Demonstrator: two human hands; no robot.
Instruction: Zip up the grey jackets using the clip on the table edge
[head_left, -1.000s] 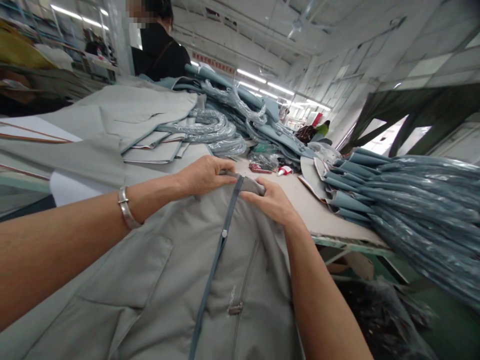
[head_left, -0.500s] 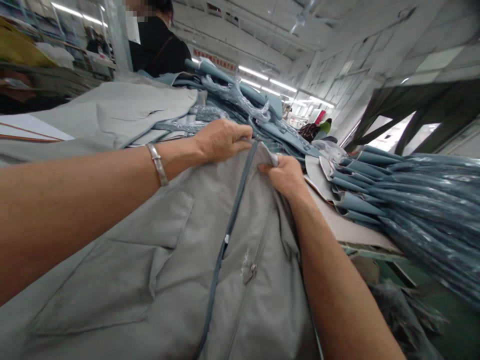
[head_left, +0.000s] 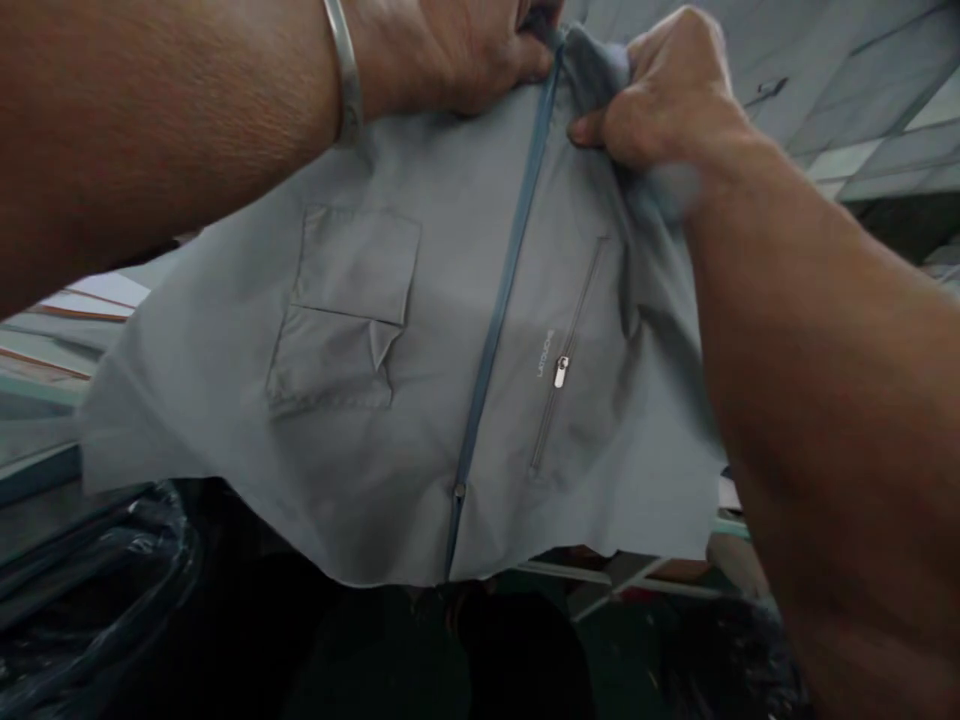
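A grey jacket front panel (head_left: 360, 440) hangs spread out before me, lifted by its top edge. My left hand (head_left: 465, 50), with a metal bangle (head_left: 346, 70) on the wrist, pinches that edge just left of the blue-grey front zipper (head_left: 510, 260). On the other side of the zipper, my right hand (head_left: 667, 95) grips the bunched fabric, thumb in front. A flap pocket (head_left: 345, 310) lies left of the zipper. To its right are a small zipped pocket with a metal pull (head_left: 561, 372) and the lettering LATOUCHE (head_left: 545, 353).
Stacked cut pieces (head_left: 45, 370) show at the left edge. Below them is a dark plastic-wrapped bundle (head_left: 97, 590). Another dark plastic bag (head_left: 727, 650) lies low on the right, near pale table-frame bars (head_left: 622, 575).
Both my hands have risen, lifting the grey panel so its lower edge now hangs in view. The camera has tipped downward, and the room behind has mostly left the picture.
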